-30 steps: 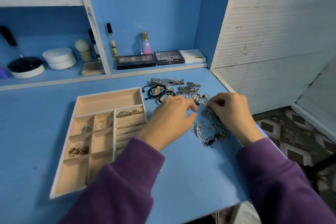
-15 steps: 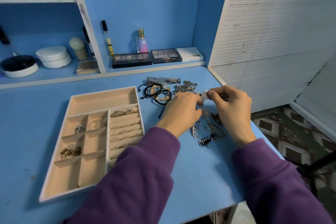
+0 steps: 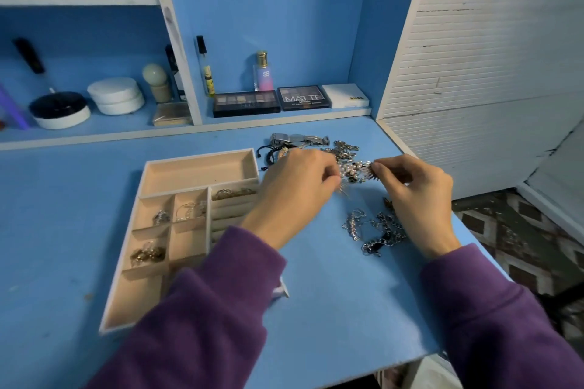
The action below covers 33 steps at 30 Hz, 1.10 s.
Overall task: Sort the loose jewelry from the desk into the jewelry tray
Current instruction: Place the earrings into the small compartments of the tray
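A beige jewelry tray (image 3: 196, 174) with several compartments lies on the blue desk; a few small pieces sit in its left cells and rings in its slotted part. To its right is a heap of loose jewelry (image 3: 343, 148). A spiked pearl necklace (image 3: 355, 172) is stretched just above the desk between my hands. My left hand (image 3: 297, 186) pinches its left end and my right hand (image 3: 414, 189) pinches its right end. Silver chains (image 3: 376, 230) lie on the desk below my right hand. Black cord bracelets (image 3: 267, 153) show behind my left hand.
A silver watch (image 3: 297, 139) lies at the back of the heap. Eyeshadow palettes (image 3: 271, 101), a perfume bottle (image 3: 264, 73) and jars (image 3: 115, 95) stand on the low shelf behind. A white slatted panel (image 3: 474, 57) bounds the right side. The desk's right edge (image 3: 474, 230) drops to a tiled floor.
Both hands have lifted from the chains and moved back toward the heap. They have taken hold of the spiked pearl necklace and pulled it out between them.
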Motion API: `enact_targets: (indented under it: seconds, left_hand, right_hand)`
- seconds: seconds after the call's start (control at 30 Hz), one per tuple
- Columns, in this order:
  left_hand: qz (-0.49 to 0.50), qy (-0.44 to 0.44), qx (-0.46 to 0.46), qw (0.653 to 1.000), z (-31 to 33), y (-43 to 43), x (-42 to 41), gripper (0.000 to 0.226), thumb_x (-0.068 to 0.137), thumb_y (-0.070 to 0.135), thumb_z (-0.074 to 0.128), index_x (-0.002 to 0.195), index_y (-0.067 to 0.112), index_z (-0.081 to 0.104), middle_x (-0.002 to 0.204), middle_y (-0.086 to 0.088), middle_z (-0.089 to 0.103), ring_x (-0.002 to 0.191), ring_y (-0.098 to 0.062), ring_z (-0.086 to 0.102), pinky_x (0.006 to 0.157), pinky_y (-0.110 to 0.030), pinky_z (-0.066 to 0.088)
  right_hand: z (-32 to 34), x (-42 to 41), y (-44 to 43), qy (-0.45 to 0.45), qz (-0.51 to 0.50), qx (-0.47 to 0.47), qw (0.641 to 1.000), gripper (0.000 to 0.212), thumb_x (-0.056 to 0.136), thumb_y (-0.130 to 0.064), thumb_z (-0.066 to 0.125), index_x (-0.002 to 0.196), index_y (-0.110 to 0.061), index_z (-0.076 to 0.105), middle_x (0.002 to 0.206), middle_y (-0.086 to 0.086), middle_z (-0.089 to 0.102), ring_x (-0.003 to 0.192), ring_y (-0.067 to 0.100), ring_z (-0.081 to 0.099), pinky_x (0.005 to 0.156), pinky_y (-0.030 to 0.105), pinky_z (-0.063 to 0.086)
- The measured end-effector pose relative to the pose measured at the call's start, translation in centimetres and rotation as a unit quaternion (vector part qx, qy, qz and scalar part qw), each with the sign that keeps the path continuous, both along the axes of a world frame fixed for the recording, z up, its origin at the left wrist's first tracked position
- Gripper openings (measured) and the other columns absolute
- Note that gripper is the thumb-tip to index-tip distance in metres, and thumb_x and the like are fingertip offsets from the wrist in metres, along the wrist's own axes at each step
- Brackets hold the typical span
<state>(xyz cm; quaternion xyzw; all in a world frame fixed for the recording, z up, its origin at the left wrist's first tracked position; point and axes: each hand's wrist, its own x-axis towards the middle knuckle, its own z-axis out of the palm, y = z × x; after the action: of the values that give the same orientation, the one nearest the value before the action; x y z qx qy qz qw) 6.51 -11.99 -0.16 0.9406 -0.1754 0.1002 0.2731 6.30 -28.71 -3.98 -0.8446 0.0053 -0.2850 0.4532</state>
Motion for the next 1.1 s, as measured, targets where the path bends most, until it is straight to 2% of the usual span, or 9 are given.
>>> enact_targets:
  seconds: [0.2, 0.3, 0.4, 0.6, 0.8, 0.9, 1.0, 1.03, 1.1]
  left_hand:
    - [0.070, -0.036, -0.012, 0.997, 1.7, 9.2, -3.8, 0.006, 0.082, 0.028, 0.064, 0.081, 0.028, 0.070, 0.080, 0.012, 0.068, 0.076, -0.006, 0.060, 0.075, -0.027, 0.048]
    - [0.094, -0.042, 0.002, 0.995, 1.1, 13.1, -5.3, 0.006, 0.079, 0.022, 0.067, 0.082, 0.024, 0.072, 0.078, 0.015, 0.067, 0.071, 0.005, 0.055, 0.068, -0.007, 0.039]
    - [0.099, -0.027, 0.009, 0.995, 0.2, 15.2, -6.4, 0.006, 0.079, 0.022, 0.068, 0.082, 0.024, 0.073, 0.072, 0.029, 0.054, 0.074, 0.019, 0.048, 0.066, -0.004, 0.035]
    - [0.069, -0.019, 0.028, 0.997, -1.5, 16.0, -6.6, 0.009, 0.081, 0.028, 0.065, 0.085, 0.026, 0.073, 0.086, 0.015, 0.060, 0.087, -0.002, 0.046, 0.076, -0.015, 0.034]
    - [0.067, -0.066, 0.048, 0.994, -2.0, 16.5, -6.0, 0.010, 0.076, 0.031, 0.067, 0.083, 0.026, 0.074, 0.088, 0.012, 0.057, 0.086, 0.000, 0.032, 0.077, -0.021, 0.033]
    - [0.061, -0.050, 0.051, 0.996, -2.1, 16.5, -6.0, 0.012, 0.077, 0.031, 0.068, 0.085, 0.025, 0.074, 0.092, 0.011, 0.058, 0.090, -0.003, 0.033, 0.080, -0.022, 0.034]
    - [0.055, -0.037, 0.052, 0.996, -2.2, 16.7, -6.0, 0.015, 0.078, 0.033, 0.066, 0.089, 0.025, 0.074, 0.095, 0.014, 0.056, 0.093, -0.002, 0.032, 0.084, -0.021, 0.034]
    - [0.058, -0.036, 0.043, 0.997, -2.2, 16.8, -6.0, 0.015, 0.079, 0.030, 0.065, 0.090, 0.025, 0.074, 0.094, 0.015, 0.054, 0.094, -0.001, 0.032, 0.084, -0.020, 0.034]
    - [0.073, -0.038, 0.004, 0.997, -2.3, 16.9, -5.9, 0.015, 0.081, 0.020, 0.062, 0.090, 0.024, 0.073, 0.092, 0.017, 0.053, 0.092, -0.001, 0.034, 0.082, -0.016, 0.032]
  right_hand:
    - [0.7, -0.7, 2.9, -0.030, 0.069, -0.023, 0.997, 0.006, 0.080, -0.014, 0.068, 0.079, -0.019, 0.071, 0.072, 0.000, 0.069, 0.068, 0.016, 0.059, 0.064, 0.013, 0.045]
    - [1.0, -1.6, 5.6, -0.061, 0.117, -0.064, 0.989, 0.007, 0.078, -0.010, 0.070, 0.079, -0.017, 0.071, 0.068, -0.004, 0.065, 0.064, 0.011, 0.054, 0.062, 0.013, 0.042]
    - [1.1, -2.2, 8.0, -0.079, 0.156, -0.101, 0.979, 0.004, 0.077, -0.011, 0.071, 0.079, -0.015, 0.071, 0.067, -0.004, 0.065, 0.064, 0.007, 0.051, 0.061, 0.011, 0.040]
    - [1.7, -2.5, 11.0, -0.111, 0.191, -0.135, 0.966, 0.005, 0.075, -0.014, 0.068, 0.078, -0.013, 0.072, 0.062, -0.006, 0.059, 0.065, 0.008, 0.049, 0.059, 0.007, 0.039]
    - [2.9, -2.8, 12.9, -0.113, 0.225, -0.154, 0.955, 0.011, 0.075, -0.020, 0.066, 0.078, -0.012, 0.072, 0.062, -0.008, 0.058, 0.064, 0.011, 0.047, 0.061, 0.014, 0.042]
    - [3.2, -2.8, 13.9, -0.105, 0.245, -0.179, 0.947, 0.010, 0.075, -0.019, 0.065, 0.075, -0.012, 0.072, 0.062, -0.014, 0.053, 0.066, 0.007, 0.044, 0.063, 0.013, 0.040]
    - [3.1, -2.8, 15.0, -0.087, 0.265, -0.224, 0.934, 0.011, 0.074, -0.019, 0.064, 0.072, -0.011, 0.072, 0.061, -0.009, 0.056, 0.064, 0.005, 0.042, 0.060, 0.012, 0.037]
    - [2.9, -2.9, 15.4, -0.083, 0.268, -0.240, 0.929, 0.011, 0.073, -0.019, 0.064, 0.072, -0.011, 0.072, 0.062, -0.006, 0.059, 0.065, 0.006, 0.043, 0.059, 0.013, 0.036]
    - [2.5, -3.1, 16.1, -0.073, 0.270, -0.267, 0.922, 0.012, 0.073, -0.021, 0.063, 0.073, -0.012, 0.072, 0.066, -0.001, 0.062, 0.067, 0.016, 0.049, 0.056, 0.028, 0.045]
